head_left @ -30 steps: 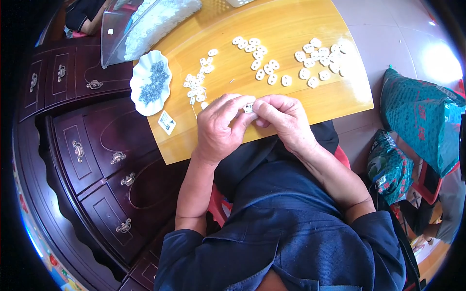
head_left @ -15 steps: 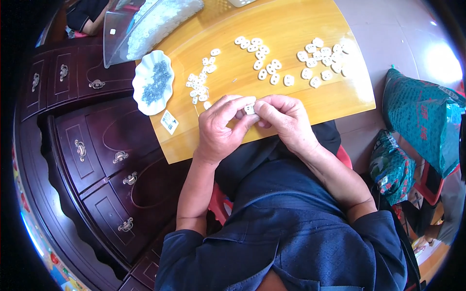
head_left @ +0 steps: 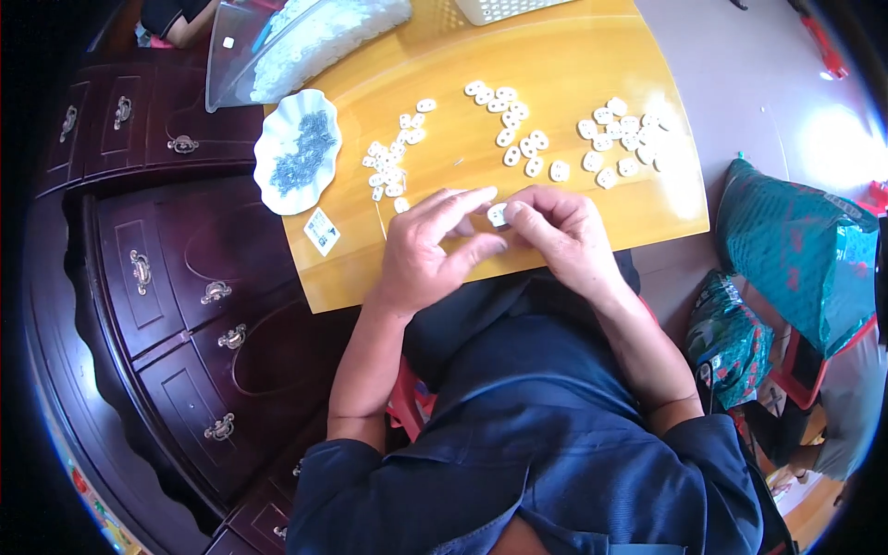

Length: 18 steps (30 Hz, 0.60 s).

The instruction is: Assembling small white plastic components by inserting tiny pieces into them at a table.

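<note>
My left hand (head_left: 427,250) and my right hand (head_left: 561,233) meet over the near edge of a yellow wooden board (head_left: 573,65). Between their fingertips sits one small white oval piece (head_left: 498,215), pinched by my right thumb and fingers, with the left fingers stretched out against it. Several more white pieces (head_left: 392,159) lie in a cluster to the left of my hands, another group of white pieces (head_left: 511,129) in the middle, and a third group of pieces (head_left: 618,139) to the right.
A white scalloped dish (head_left: 274,176) with small dark metal bits stands at the board's left edge, a small card (head_left: 321,231) below it. A clear bag of white parts (head_left: 314,37) lies at the back left. Dark wooden drawers (head_left: 185,305) are left, teal bags (head_left: 795,259) right.
My left fingers have straightened and spread against the white piece. Both hands stay at the board's near edge.
</note>
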{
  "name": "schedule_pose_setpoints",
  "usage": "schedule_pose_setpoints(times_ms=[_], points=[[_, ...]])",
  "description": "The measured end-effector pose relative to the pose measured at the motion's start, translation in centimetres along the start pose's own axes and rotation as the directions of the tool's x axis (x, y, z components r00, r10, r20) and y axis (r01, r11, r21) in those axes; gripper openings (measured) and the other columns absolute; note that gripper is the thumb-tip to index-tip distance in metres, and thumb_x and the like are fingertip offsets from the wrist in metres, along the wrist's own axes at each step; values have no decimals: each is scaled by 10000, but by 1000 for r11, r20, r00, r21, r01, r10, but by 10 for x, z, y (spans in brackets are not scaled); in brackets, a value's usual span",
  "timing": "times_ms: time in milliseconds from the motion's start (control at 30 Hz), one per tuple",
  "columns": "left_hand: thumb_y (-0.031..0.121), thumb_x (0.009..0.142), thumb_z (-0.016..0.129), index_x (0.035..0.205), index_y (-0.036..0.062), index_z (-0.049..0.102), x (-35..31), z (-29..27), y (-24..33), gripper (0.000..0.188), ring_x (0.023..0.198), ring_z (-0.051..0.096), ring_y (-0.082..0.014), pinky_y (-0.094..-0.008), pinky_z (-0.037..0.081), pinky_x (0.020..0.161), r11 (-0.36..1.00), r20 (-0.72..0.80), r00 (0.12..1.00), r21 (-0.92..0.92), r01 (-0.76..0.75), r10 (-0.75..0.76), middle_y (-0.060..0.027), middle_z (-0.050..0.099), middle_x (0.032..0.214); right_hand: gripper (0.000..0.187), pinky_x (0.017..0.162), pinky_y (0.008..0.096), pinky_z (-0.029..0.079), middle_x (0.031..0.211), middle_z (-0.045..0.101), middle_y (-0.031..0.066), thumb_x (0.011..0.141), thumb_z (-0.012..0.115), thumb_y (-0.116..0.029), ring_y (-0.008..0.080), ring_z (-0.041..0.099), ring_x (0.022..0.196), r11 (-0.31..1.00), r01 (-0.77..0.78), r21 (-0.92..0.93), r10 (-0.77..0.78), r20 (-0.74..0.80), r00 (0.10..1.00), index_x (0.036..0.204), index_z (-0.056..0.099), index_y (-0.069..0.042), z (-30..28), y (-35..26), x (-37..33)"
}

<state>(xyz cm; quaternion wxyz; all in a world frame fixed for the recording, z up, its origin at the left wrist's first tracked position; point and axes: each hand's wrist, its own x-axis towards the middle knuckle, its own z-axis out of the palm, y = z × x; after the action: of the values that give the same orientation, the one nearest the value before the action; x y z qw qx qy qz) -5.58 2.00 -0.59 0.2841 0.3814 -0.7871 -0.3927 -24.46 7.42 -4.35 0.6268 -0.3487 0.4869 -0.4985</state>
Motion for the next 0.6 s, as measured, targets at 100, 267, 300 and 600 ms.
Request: schedule_pose_setpoints(times_ms=[100,267,300,600], points=[[28,840,795,1139,-1,718,1,-4,-16,310,675,638,-115,-259,531,616,976,-96,993,200,85,-67,-94,714,931,202,605,271,466,703,653,38,959,667,-193,80,554,640,932,58,-358,-93,-83,992,935,727,-1,-16,-17,1],[119,856,764,1044,68,723,10,-3,-39,199,714,682,-272,-369,544,627,881,-193,979,472,35,65,-80,704,913,225,588,340,499,649,637,156,918,697,-204,228,629,575,708,-20,-706,-181,-209,961,871,717,15,-42,-41,-14],[120,856,756,1018,78,724,12,-1,-40,170,734,682,-280,-377,545,634,879,-196,980,474,55,44,-75,699,901,229,591,340,501,651,639,158,917,699,-204,230,631,576,662,-34,-749,-197,-218,956,864,713,19,-48,-41,-16],[142,868,739,943,111,723,27,5,-51,82,766,689,-279,-392,547,643,817,-177,983,573,67,44,-60,683,871,197,653,368,532,734,685,175,908,709,-193,276,688,668,466,-70,-882,-401,-281,872,865,713,-1,-70,-45,-8]])
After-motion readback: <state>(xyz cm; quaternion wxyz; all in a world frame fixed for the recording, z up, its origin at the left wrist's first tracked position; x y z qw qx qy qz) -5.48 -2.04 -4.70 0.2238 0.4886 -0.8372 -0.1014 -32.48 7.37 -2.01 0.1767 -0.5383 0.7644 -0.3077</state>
